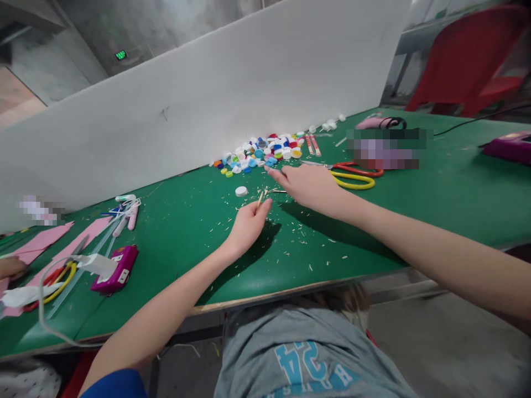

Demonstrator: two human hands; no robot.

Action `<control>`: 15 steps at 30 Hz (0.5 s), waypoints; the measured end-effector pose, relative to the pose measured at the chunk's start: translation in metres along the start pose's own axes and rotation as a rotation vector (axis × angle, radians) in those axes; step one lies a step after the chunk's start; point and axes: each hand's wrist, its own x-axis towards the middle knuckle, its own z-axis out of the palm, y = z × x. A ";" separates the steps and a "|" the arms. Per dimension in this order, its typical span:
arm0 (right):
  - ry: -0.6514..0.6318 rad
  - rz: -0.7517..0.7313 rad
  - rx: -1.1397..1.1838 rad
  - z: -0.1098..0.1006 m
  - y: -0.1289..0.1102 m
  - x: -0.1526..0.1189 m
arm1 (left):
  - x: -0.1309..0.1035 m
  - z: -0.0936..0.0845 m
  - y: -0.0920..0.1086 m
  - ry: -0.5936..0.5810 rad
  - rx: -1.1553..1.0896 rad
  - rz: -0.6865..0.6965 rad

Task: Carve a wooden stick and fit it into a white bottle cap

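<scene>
In the middle of the green table, my left hand [248, 226] is closed with a thin wooden stick [260, 199] pinched upright between thumb and fingers. My right hand [311, 187] is closed just to the right and slightly farther off. From under it a slim, metal-looking blade [277, 192] points left towards the stick; its handle is hidden in the hand. Pale wood shavings [301, 226] lie scattered beneath and around both hands. A single white bottle cap [241, 191] rests beyond my left hand.
Mixed coloured bottle caps [259, 152] are piled against the white partition [207, 94]. Scissors with red and yellow handles [354, 179] lie beyond my right wrist. At left are a purple power strip [118, 271], glue sticks, pink paper [85, 237] and another person's hand [12, 267].
</scene>
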 end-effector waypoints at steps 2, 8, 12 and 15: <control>0.005 0.004 0.028 -0.003 0.000 0.001 | 0.002 -0.001 -0.002 0.008 -0.046 0.016; -0.018 -0.021 0.078 0.002 -0.009 0.003 | 0.003 -0.006 -0.001 -0.001 -0.196 -0.022; 0.002 -0.110 0.101 0.009 -0.014 0.002 | 0.003 -0.007 -0.001 -0.010 -0.192 -0.035; -0.035 -0.172 0.096 0.011 -0.018 0.001 | 0.003 -0.007 -0.003 -0.007 -0.174 0.003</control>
